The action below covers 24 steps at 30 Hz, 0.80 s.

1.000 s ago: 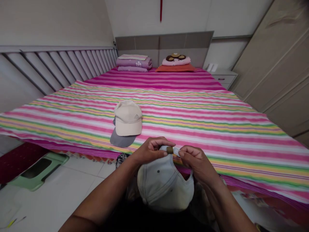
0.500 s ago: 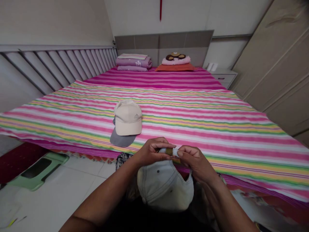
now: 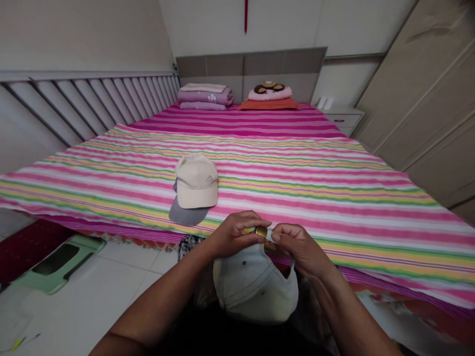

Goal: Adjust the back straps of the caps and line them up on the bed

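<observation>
A pale grey-blue baseball cap [image 3: 256, 287] hangs below my hands, its back opening turned towards the bed. My left hand [image 3: 239, 232] pinches a brass-coloured buckle [image 3: 261, 232] on the cap's back strap between thumb and fingers. On the other side, my right hand [image 3: 295, 244] is closed on the light strap [image 3: 269, 234] just beside the buckle. Beyond my hands, a beige cap [image 3: 196, 180] with a small dark logo lies on the bed, on top of a grey cap [image 3: 187, 212] whose brim sticks out. The strap's ends are hidden by my fingers.
The bed has a striped sheet [image 3: 297, 173]. Folded purple bedding [image 3: 206, 96] and an orange pillow [image 3: 269, 104] sit near the headboard [image 3: 245, 64]. A green stool [image 3: 61, 262] stands on the tiled floor at left; a white nightstand [image 3: 343, 118] is at the far right.
The buckle has tilted in my fingers, and its brass face now catches the light. The hanging cap has shifted very slightly; both hands stay nearly in place.
</observation>
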Tool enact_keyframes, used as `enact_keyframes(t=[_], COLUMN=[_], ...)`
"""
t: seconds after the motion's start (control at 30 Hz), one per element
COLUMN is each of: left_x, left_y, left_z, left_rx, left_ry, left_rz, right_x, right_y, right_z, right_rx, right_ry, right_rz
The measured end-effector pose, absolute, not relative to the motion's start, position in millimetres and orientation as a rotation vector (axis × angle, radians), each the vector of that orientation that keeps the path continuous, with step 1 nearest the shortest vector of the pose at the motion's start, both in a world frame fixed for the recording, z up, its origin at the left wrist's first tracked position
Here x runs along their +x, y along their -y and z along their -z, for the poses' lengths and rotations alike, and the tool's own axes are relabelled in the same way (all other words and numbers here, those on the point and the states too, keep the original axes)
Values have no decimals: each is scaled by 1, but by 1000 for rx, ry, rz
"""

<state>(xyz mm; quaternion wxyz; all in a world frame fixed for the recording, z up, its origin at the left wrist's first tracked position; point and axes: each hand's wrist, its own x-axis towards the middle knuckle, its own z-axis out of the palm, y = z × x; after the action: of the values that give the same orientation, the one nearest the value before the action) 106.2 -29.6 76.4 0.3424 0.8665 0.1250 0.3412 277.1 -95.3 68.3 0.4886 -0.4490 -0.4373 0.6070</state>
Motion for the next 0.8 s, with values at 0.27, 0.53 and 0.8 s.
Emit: enact_keyframes(t=[0.27, 0.53, 0.8], left_x=[108, 110, 110], left_y=[33, 36, 37], left_z=[-77, -77, -73], left_rx=[2186, 2204, 2207], left_ry=[-403, -406, -394], left_rz=[-900, -920, -940], right_x=[272, 267, 267], right_y=[97, 99, 98], right_z=[-69, -68, -68], right_rx=[-1143, -1140, -1127], right_ry=[1061, 980, 1006], right_rz=[-1411, -1369, -1356])
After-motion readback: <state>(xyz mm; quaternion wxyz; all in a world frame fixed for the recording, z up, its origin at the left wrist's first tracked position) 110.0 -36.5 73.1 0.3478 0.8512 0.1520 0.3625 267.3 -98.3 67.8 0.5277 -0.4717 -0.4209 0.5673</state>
